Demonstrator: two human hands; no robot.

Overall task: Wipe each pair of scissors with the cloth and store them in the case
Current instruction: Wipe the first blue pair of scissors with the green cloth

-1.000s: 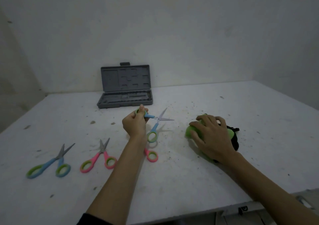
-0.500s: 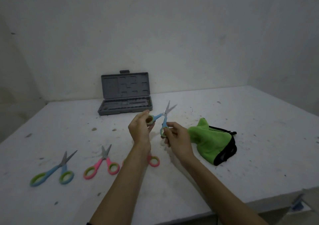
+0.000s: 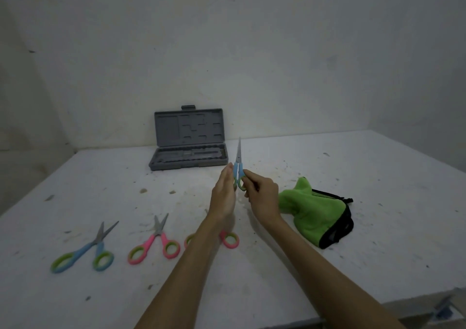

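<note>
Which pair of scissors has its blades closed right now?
The blue-and-green scissors held upright between both hands. The blue pair and pink pair on the table lie with blades apart.

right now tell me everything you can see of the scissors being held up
The held scissors have blue handles with green-lined finger loops, plastic by the look, and short grey metal blades closed together. They stand nearly upright above the table, tips pointing up and away. The left hand and the right hand pinch the handles from either side; nothing else touches them.

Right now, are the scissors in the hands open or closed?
Closed. The held scissors show one narrow point sticking up, and both hands, left hand and right hand, press the handles together.
</note>
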